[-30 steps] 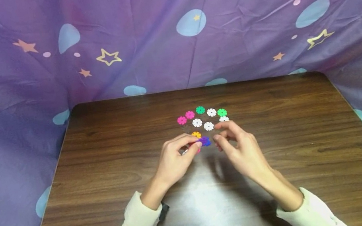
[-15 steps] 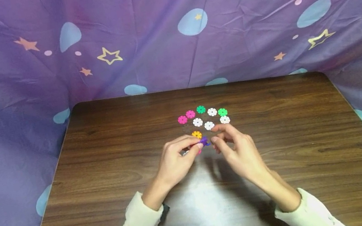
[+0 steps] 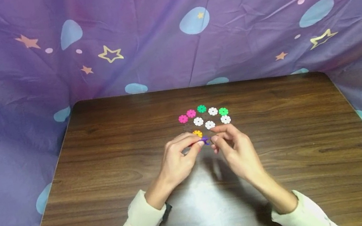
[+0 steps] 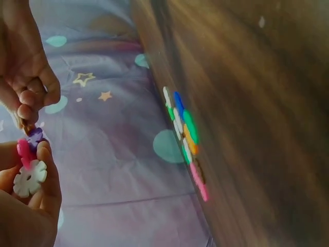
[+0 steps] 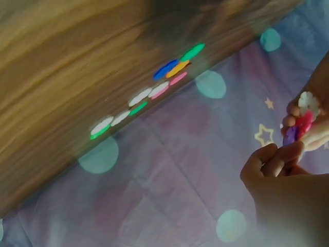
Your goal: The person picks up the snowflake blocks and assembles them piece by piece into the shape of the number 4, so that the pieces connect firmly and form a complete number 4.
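Observation:
My left hand (image 3: 180, 157) pinches a short chain of notched plastic discs between thumb and fingers. The left wrist view shows a white disc (image 4: 30, 178), a pink disc (image 4: 23, 153) and a purple disc (image 4: 35, 138) joined one to another. Close at the purple end, my right hand (image 3: 238, 151) has its fingers curled and pinches a small brown disc (image 4: 26, 125), mostly hidden by the fingertips. From the right wrist, the right fingertips meet the edge of the purple disc. Both hands are raised above the table.
Loose discs lie on the wooden table (image 3: 109, 162) beyond the hands: pink (image 3: 183, 119), dark green (image 3: 201, 108), light green (image 3: 223, 111), several white ones (image 3: 226, 119) and an orange one (image 3: 197, 134). A blue disc (image 5: 165, 69) shows from the wrist. Purple curtain (image 3: 152, 33) hangs behind.
The purple disc has turned from face-up to nearly edge-on in my left hand. My right hand has shifted slightly left, bringing its fingertips closer to the chain.

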The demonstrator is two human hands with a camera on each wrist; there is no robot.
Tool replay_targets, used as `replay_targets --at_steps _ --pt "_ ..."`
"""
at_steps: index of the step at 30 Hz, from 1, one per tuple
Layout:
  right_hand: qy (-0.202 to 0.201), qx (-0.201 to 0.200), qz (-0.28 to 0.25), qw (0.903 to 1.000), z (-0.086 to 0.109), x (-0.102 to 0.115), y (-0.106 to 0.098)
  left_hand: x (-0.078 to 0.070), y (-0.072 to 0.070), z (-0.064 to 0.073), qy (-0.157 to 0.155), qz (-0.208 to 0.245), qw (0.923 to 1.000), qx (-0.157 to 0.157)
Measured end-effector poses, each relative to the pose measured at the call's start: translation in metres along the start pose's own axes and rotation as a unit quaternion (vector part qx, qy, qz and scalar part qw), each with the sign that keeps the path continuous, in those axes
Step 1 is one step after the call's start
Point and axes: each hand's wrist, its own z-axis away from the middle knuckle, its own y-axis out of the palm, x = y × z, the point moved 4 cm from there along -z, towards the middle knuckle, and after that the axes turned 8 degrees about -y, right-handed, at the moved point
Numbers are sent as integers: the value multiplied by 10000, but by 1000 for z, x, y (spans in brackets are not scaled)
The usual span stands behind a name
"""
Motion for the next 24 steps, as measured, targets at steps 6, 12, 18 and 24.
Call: replay_targets --at_steps 6,12,18,24 --pt "68 6 -252 9997 -2 -1 2 1 0 -2 -191 -185 9996 78" --pt "-56 293 -105 9995 -4 -2 1 3 -3 -3 -224 -573 9981 -61" --pt "192 469 563 9971 -2 -21 -7 4 -10 -4 -239 -629 9975 -195" --pt "-68 999 2032 9740 0 -52 -10 5 -15 -3 -606 -557 9964 -189"
